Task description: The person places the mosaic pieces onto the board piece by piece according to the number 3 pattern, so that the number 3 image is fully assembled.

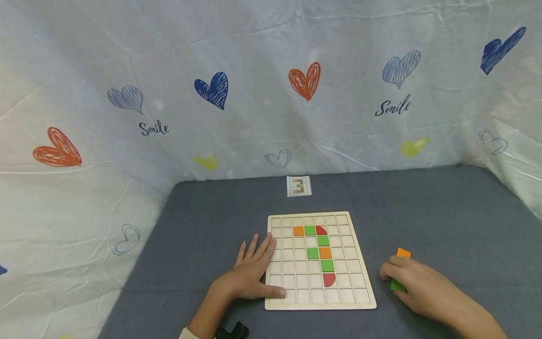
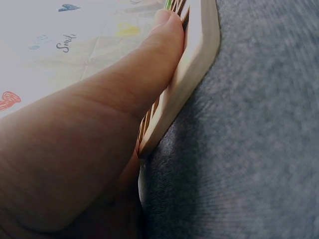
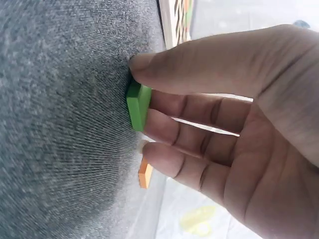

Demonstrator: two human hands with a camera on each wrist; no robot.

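A pale wooden grid board lies on the table. Set in its cells are orange square tiles, several green square tiles and two red rounded-corner pieces. My left hand rests at the board's left edge, fingers spread and straight, with the thumb lying over the lower-left cells. To the right of the board, my right hand pinches a green square tile low at the tabletop, thumb on one side and fingertips on the other. Just beyond those fingers lies an orange tile, partly covered by the hand in the head view.
A small printed card with a coloured grid pattern lies at the table's back edge. Grey cloth covers the table. Behind it hangs a white curtain printed with hearts. A black object shows beside the left forearm.
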